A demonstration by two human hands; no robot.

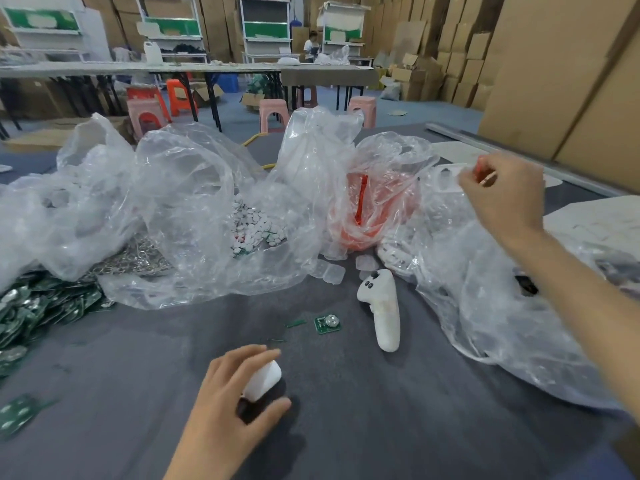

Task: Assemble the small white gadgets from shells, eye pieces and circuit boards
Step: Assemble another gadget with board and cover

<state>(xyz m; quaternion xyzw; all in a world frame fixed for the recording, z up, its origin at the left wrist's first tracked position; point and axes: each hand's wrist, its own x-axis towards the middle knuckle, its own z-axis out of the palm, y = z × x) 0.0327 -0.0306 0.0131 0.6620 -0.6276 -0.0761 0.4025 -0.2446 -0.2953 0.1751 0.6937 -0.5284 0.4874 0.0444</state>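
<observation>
My left hand (235, 393) grips a small white gadget (264, 380) with a dark underside, low over the grey table (381, 410). My right hand (502, 199) is raised at the right above a clear bag and pinches a small orange-red piece (480, 173) between its fingertips. A single green circuit board (327, 323) with a round silver cell lies on the cloth in the middle. Clear shell pieces (332, 271) sit just beyond it. A bag of small white round pieces (256, 225) is open behind them.
A white hand controller (382, 310) lies right of the board. Green boards are heaped at the left edge (38, 306), beside a pile of metal rings (135, 258). An orange bag (367, 216) and big clear bags (485, 306) crowd the far and right sides. Stools and cartons stand beyond.
</observation>
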